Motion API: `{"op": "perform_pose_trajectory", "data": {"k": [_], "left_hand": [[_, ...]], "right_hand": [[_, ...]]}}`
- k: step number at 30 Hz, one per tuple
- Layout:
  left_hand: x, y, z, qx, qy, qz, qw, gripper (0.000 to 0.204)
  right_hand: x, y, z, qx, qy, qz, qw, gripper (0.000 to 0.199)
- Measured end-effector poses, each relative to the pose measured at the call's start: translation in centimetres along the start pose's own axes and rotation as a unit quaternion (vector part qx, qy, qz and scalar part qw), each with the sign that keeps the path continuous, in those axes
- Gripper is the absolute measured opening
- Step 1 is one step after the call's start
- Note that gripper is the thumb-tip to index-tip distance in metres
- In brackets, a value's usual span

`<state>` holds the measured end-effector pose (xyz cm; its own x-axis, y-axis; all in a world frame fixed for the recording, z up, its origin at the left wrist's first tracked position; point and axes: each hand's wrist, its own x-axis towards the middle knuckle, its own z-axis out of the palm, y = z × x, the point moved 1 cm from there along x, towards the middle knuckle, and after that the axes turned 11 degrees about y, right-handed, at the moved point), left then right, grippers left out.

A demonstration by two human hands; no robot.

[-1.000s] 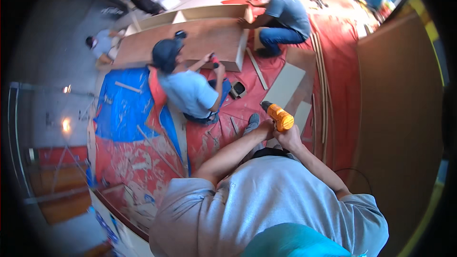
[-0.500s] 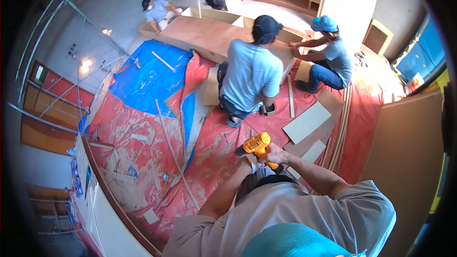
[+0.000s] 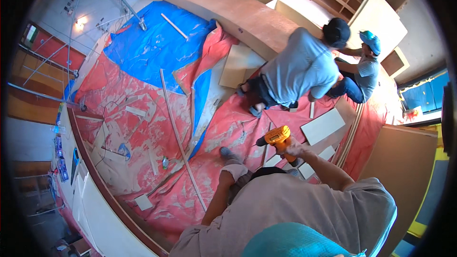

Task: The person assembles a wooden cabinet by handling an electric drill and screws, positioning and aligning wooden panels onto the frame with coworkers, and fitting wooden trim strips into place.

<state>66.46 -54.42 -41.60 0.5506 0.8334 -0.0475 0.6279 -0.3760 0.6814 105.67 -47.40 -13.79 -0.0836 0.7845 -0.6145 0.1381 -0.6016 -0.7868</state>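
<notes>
My right hand (image 3: 296, 149) is closed around the handle of a yellow and black cordless drill (image 3: 277, 136). The drill's dark chuck points left, above the red sheeting (image 3: 228, 135). My left hand (image 3: 234, 170) is lower and to the left, apart from the drill. Something pale covers it or its wrist, and its fingers cannot be made out. A shoe (image 3: 228, 154) shows just beyond that hand. Pale boards (image 3: 322, 126) lie on the floor to the right of the drill.
Ahead, a co-worker in a dark cap (image 3: 300, 66) bends beside a long wooden cabinet (image 3: 238, 12); another in a blue cap (image 3: 364, 74) crouches at its right end. A long thin strip (image 3: 177, 133) crosses the sheeting. Blue tarp (image 3: 154, 47), scaffolding (image 3: 119, 0) and a leaning panel (image 3: 400, 176) surround the area.
The drill and my right hand have moved right, and my left hand has come away from them. My view has shifted; the near co-worker appears farther right and leans toward the other one.
</notes>
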Motion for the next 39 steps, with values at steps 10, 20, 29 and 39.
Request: {"op": "perform_pose_trajectory", "data": {"k": [10,20,29,39], "left_hand": [[9.1,-10.2,-31.1,0.183,-0.022,-0.116,0.976,0.025],[19.2,-34.3,-42.2,0.247,0.01,-0.224,0.943,0.016],[29.8,-49.1,-60.9,0.204,-0.012,-0.21,0.956,0.019],[63.3,-73.0,-72.4,0.266,-0.083,-0.184,0.943,0.019]], "right_hand": [[15.1,-14.9,10.8,0.069,0.106,-0.028,0.992,0.039],[38.7,-27.2,15.3,0.199,0.109,0.021,0.974,0.033],[64.1,-50.5,20.1,0.102,0.154,-0.081,0.979,0.03],[79.6,-61.8,16.7,0.1,0.254,-0.07,0.959,0.035]]}}
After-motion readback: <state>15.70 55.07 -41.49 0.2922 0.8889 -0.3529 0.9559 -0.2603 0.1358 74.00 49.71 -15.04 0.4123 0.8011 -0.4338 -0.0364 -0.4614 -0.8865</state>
